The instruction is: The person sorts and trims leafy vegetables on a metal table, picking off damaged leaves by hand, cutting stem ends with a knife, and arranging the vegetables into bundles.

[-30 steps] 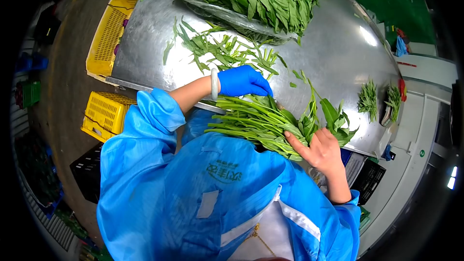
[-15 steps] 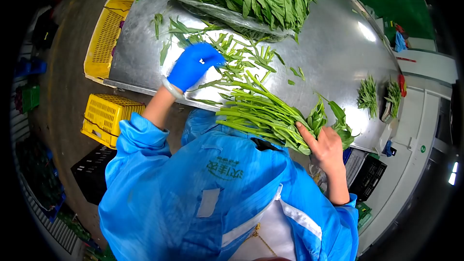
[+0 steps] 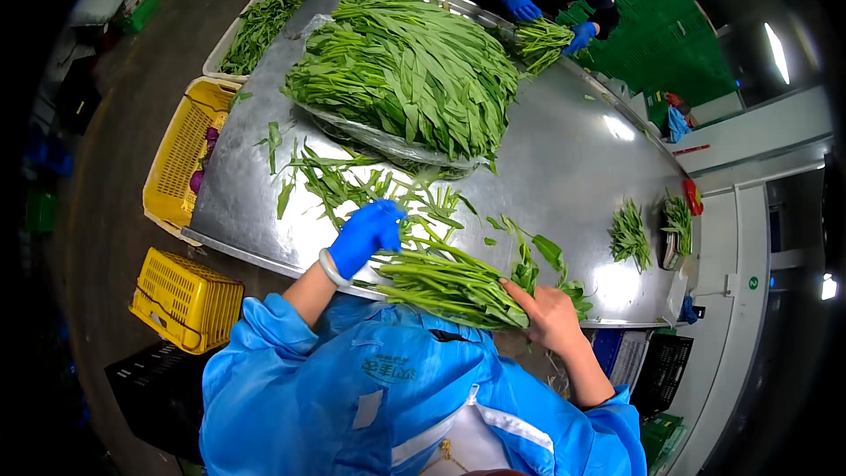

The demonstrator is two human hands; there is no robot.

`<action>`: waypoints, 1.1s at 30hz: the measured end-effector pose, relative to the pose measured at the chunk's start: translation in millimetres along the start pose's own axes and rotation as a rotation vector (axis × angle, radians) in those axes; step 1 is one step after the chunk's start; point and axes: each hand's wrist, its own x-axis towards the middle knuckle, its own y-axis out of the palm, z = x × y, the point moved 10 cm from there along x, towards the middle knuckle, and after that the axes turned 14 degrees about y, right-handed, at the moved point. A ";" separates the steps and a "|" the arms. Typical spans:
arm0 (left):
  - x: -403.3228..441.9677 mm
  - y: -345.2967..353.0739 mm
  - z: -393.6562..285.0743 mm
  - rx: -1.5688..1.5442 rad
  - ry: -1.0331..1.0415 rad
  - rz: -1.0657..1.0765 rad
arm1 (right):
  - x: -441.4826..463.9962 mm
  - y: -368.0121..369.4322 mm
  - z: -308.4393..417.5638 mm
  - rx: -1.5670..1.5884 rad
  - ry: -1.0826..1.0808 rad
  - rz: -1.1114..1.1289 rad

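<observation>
My right hand (image 3: 552, 317), bare, is wrapped round the leafy end of a bunch of water spinach (image 3: 445, 286), its index finger lying along the stems. The bunch lies sideways at the table's front edge against my body, with its cut stem ends towards the left. At those stem ends is my left hand (image 3: 366, 236) in a blue glove, a white band at its wrist. Its fingers are curled together; whether a stem is between them is hidden. Loose leaves and stem pieces (image 3: 339, 187) are strewn on the metal just beyond the glove.
A large heap of water spinach (image 3: 405, 79) on plastic film covers the far left of the metal table (image 3: 564, 167). Two small bunches (image 3: 629, 235) lie at the right. Yellow crates (image 3: 187, 300) stand at the left. Across the table, a co-worker's gloved hands (image 3: 520, 4) handle greens.
The view has tilted up, bringing the co-worker into sight. My left hand has come closer to the stem ends of the bunch. My right hand keeps its hold.
</observation>
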 end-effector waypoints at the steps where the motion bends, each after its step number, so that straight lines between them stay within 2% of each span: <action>1: 8.4 -22.9 -9.4 0.065 0.057 -0.047 | -0.3 1.2 -5.0 0.028 0.024 0.006; 4: 29.1 -82.3 -34.4 0.262 0.193 -0.155 | -4.4 -1.9 -18.2 0.058 0.128 -0.003; 5: 27.6 -88.0 -28.2 0.311 0.174 -0.231 | -4.4 0.2 -24.5 0.078 0.181 0.023; 6: 28.0 -73.6 -6.6 0.223 0.053 -0.101 | -0.4 0.6 -25.1 0.144 0.203 0.024; 8: 15.3 -54.7 52.3 -0.084 -0.115 -0.049 | 6.5 -1.4 -25.4 0.269 0.247 0.026; 10: 19.5 -30.2 93.0 -0.186 -0.084 0.210 | 15.3 10.0 -31.6 0.342 0.362 0.114; 12: 23.1 -24.1 105.1 -0.080 -0.129 0.315 | 19.5 26.3 -43.6 0.452 0.442 0.175; 13: 14.9 -20.4 82.8 0.005 -0.230 0.212 | 17.4 36.1 -53.1 0.528 0.547 0.256; 14: 16.6 -25.8 90.4 -0.101 -0.271 0.124 | 18.1 36.3 -51.7 0.571 0.541 0.246; 16: 15.9 -19.4 59.9 0.046 -0.173 0.010 | 17.1 40.4 -50.3 0.660 0.542 0.233; 17: 10.3 -13.0 52.2 -0.048 -0.183 0.007 | 17.5 36.6 -50.1 0.659 0.524 0.176; 18: 7.7 -9.9 46.9 -0.138 -0.194 0.004 | 17.1 46.2 -53.8 0.769 0.541 0.216; 20: 6.8 -9.3 47.3 -0.126 -0.242 0.045 | 20.6 49.6 -44.3 0.958 0.580 0.271; 22: 12.7 -13.7 37.9 -0.008 -0.115 0.044 | 24.1 44.9 -32.9 1.054 0.591 0.290; 24: -0.1 -21.3 21.9 -0.068 -0.177 -0.256 | 21.2 48.5 -31.9 1.133 0.621 0.321; 26: 25.3 -91.7 41.2 -0.204 -0.011 -0.257 | 16.0 52.3 -36.6 1.202 0.649 0.338; 28: 36.4 -138.9 31.2 -0.331 0.125 -0.141 | 10.9 53.8 -42.0 1.261 0.693 0.334; 29: 31.2 -146.7 17.8 -0.228 0.186 -0.239 | 7.1 57.3 -47.9 1.276 0.717 0.329; 30: 24.0 -149.4 -1.7 -0.124 0.244 -0.336 | 3.0 61.2 -52.6 1.290 0.744 0.324; 31: 22.3 -144.1 -5.6 -0.005 0.217 -0.379 | 0.7 65.8 -54.1 1.303 0.774 0.331; 32: 15.5 -119.5 -6.7 -0.002 0.145 -0.369 | 1.4 69.9 -53.5 1.308 0.781 0.343; 33: 12.2 -87.7 -0.7 -0.021 0.111 -0.242 | 3.4 74.2 -52.4 1.312 0.788 0.356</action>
